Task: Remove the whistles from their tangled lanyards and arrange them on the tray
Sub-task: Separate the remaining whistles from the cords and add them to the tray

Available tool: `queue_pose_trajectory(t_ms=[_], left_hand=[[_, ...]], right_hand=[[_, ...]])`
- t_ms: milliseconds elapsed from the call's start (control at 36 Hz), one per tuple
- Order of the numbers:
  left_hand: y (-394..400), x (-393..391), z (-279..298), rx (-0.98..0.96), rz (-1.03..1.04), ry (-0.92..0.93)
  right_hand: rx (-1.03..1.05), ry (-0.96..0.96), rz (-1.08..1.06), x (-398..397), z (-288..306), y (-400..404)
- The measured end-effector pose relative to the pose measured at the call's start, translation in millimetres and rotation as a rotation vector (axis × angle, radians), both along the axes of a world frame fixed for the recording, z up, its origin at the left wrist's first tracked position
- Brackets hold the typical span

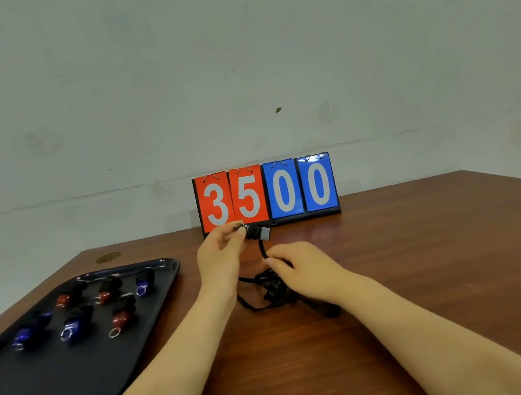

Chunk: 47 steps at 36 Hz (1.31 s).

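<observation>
My left hand holds a black whistle raised above the table, fingers pinching it at its metal ring end. A black lanyard cord hangs from the whistle down to my right hand, which pinches the cord. Under that hand lies a tangled heap of black lanyards on the table. A dark tray at the left carries several whistles in two rows, some red and some blue, each with a metal ring.
A flip scoreboard reading 35 and 00 stands at the back of the brown wooden table, against the wall. The tray's near half holds no whistles. The table's right edge runs diagonally at the far right.
</observation>
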<state>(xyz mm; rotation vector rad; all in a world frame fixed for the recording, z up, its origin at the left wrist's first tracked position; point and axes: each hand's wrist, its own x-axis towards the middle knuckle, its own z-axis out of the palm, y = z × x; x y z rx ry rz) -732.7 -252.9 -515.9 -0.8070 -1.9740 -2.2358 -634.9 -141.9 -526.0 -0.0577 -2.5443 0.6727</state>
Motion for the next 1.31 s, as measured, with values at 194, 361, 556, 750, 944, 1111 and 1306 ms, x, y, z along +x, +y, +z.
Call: queue_pose_trajectory(t_ms=[194,361,556,750,944,1111,1306], left_hand=[[2,-3,-3,-0.337,0.140,0.352],[1,-2,-1,-0.375,0.106,0.337],[-1,1,1,-0.223,-0.075,0.071],[0,0,-3,-0.260,-0.098,0.044],[-2,3,1,-0.377,-0.126,0.065],[-3,11,6,-0.044,-0.483,-0.258],[-6,17,13,0.254,-0.700,-0.501]], right_hand=[[-0.016,0.027,0.049,1,1,-1],[-0.232,0.184,-0.041,2,5,5],[-0.482,0.263,-0.145,4,10,15],[-0.372,0.219,-0.118,6,8,10],[-0.319,0.200,-0.108,5,5,8],[-0.851,0.220,-0.087,6,13,19],[-1.147,0.096,0.161,4,14,22]])
